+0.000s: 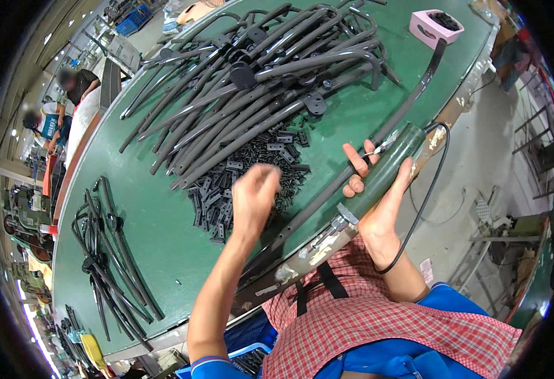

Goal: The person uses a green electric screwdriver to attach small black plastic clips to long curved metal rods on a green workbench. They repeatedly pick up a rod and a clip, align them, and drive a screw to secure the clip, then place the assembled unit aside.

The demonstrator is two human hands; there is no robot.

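My right hand (pixel 384 215) is wrapped around a green electric screwdriver (pixel 387 163) with a metal nose. Its black cord (pixel 442 164) loops from the top end down past my wrist. Beside the fingertips of that hand runs a long black metal tube (pixel 315 205), bent at its far end and lying along the table's near edge. My left hand (pixel 256 192) is closed, fingers curled together, above a heap of black screws (pixel 289 174) and small black slotted brackets (pixel 217 205). What its fingers pinch, if anything, is hidden.
Bent black tubes (pixel 239 101) are piled across the far part of the green table (pixel 182 271). More tubes (pixel 109 246) lie at the left. A pink container (pixel 436 28) of dark small parts stands far right. Below the edge is a blue crate (pixel 248 360). People (pixel 78 85) sit beyond.
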